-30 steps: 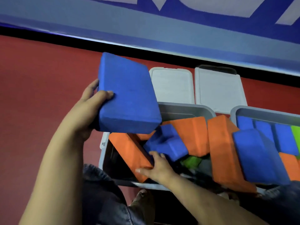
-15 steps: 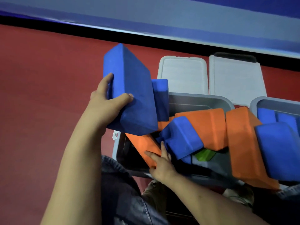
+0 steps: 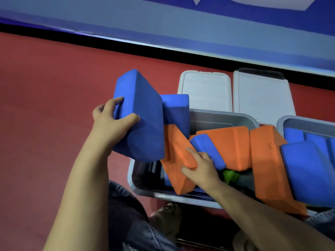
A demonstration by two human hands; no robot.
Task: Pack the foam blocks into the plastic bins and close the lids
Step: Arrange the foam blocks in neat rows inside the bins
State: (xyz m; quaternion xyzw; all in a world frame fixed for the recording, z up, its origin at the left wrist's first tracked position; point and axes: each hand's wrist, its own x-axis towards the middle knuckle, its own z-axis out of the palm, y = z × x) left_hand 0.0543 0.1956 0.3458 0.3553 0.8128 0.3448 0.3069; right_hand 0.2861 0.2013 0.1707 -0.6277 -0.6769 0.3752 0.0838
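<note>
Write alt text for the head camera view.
A person's left hand grips a large blue foam block above a grey plastic bin, while the right hand grips an orange foam block inside. Two white lids lie on the red floor behind.

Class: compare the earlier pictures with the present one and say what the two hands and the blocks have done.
The left hand turned its big blue block from flat onto edge and lowered it toward the bin. The right hand shifted its grip up the orange block, tilting it upright. Both lids stayed put.

dim, bluish light | soft overall blur | wide-angle bending at edges
</note>
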